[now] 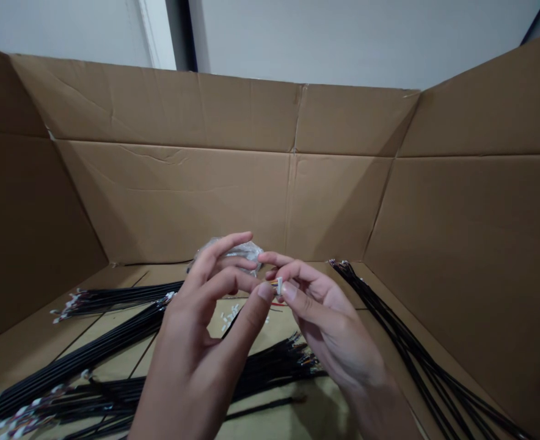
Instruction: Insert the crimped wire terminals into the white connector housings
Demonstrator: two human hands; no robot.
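Pinched upright between thumb and forefinger of the right grip point(327, 327): a small white connector housing point(279, 285), long axis roughly vertical, with thin coloured wires point(272, 283) running crosswise from it toward the left grip point(201, 324). Left fingers curled, thumb tip just beside the housing; whether that grip pinches the wires, hidden behind the fingertips. Likely trouble, as a judgement: a part this small slipping from damp or uneven fingertips and dropping among the loose white connectors point(229, 319) below the housing, or a wire end bending or pulling free under crooked pressure. Below the housing and to either side, black wire bundles point(114, 299) fanned out; just behind it, a crumpled clear plastic bag point(228, 250); farther behind, cardboard box walls point(173, 201).
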